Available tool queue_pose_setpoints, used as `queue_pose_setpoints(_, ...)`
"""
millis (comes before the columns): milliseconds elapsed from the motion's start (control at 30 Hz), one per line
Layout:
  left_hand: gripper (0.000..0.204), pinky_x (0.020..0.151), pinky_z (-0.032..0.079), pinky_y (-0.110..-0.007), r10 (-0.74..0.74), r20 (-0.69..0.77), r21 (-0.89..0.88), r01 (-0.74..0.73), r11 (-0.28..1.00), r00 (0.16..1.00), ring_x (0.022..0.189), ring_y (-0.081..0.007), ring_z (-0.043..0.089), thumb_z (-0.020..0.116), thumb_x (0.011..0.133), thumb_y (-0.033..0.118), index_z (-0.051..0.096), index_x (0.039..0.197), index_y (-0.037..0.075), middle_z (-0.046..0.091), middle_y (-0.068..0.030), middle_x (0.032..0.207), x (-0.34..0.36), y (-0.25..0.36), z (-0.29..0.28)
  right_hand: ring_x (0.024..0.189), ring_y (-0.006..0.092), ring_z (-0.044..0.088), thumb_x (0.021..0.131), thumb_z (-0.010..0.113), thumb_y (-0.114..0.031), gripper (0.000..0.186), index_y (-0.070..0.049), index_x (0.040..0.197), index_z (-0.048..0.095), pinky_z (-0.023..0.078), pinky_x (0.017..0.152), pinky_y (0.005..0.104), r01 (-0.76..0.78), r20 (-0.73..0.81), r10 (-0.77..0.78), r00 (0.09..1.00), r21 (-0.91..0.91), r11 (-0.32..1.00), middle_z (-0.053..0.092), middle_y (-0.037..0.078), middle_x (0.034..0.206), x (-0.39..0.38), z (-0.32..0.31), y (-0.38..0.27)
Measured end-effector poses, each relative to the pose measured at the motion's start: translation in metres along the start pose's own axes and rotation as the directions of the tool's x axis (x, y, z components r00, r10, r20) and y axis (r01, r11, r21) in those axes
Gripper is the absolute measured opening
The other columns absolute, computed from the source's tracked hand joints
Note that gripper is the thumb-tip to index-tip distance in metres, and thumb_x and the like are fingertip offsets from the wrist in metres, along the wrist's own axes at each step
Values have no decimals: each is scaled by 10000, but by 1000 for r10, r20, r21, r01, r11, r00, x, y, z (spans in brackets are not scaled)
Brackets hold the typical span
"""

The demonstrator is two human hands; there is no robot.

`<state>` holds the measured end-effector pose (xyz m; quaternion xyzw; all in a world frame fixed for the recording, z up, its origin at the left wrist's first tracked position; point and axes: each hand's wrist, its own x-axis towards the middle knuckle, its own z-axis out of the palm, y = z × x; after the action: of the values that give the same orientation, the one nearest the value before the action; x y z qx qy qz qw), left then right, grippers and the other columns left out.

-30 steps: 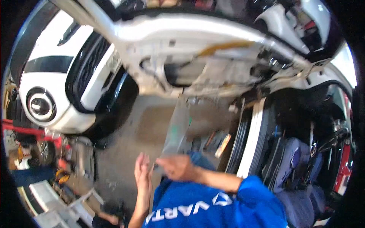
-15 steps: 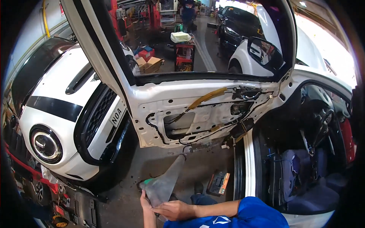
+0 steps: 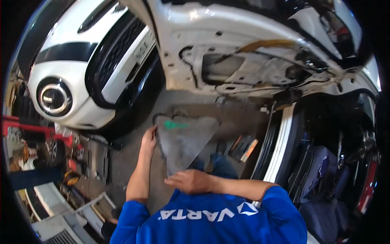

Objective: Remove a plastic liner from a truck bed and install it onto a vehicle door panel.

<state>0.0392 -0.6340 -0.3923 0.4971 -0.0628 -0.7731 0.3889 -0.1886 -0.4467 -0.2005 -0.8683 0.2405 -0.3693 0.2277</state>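
A translucent grey plastic sheet, roughly triangular, hangs spread out in front of my body. It has a green smear near its upper left and a dark, sticky-looking edge. My left hand grips its left edge near the upper corner. Down at the lower point of the sheet, my right hand is closed on the plastic, with its fingers curled. Beyond the sheet is an open white car door, stripped of its trim so the bare inner metal, wiring and a large cutout show.
To the left stands a white car with a round headlight. At the right are the door sill and a dark seat. A flat box lies on the floor by my feet. Wheels and parts crowd the lower left.
The view has tipped downward. The plastic sheet, bunched before, is now spread wide. My hands have moved apart, the left up along the edge and the right at the lower point.
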Motion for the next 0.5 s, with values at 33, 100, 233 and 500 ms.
queue_pose_setpoints(33, 259, 901, 528, -389, -42, 7, -23, 43, 999, 999, 972, -255, 633, 514, 962, 162, 604, 1095, -40, 657, -153, 1066, -1, 9, 12, 861, 253, 624, 821, 566, -80, 406, 25, 1213, 549, 544, 700, 320, -29, 3, 29, 1000, 51, 998, 629, 152, 1005, -1, 3, 2)
queue_pose_setpoints(100, 239, 878, 538, -424, -6, 6, -103, 6, 995, 1000, 922, -272, 653, 563, 945, 178, 621, 1078, -12, 671, -155, 1030, -4, 24, 29, 852, 255, 616, 809, 578, -81, 408, 31, 1200, 545, 543, 702, 329, -57, 7, 56, 998, 103, 993, 621, 148, 987, -3, 7, 14)
queue_pose_setpoints(233, 214, 836, 556, -404, 5, 0, -69, -5, 998, 1000, 891, -268, 665, 595, 932, 193, 644, 1038, 14, 682, -158, 1018, -24, 51, 48, 911, 270, 572, 741, 653, -100, 479, 30, 1185, 529, 529, 775, 360, -147, 214, 89, 973, 272, 951, 539, 143, 1035, -10, 31, 16)
queue_pose_setpoints(500, 523, 754, 487, -248, 410, 175, 290, -445, 847, 895, 882, -127, 598, 657, 900, 234, 470, 1339, 19, 609, -21, 1008, -124, 58, 73, 1080, 324, 555, 745, 711, -156, 494, -34, 1201, 564, 489, 878, 408, -153, 306, -103, 946, 706, 691, 555, 173, 1129, -23, 46, 58)
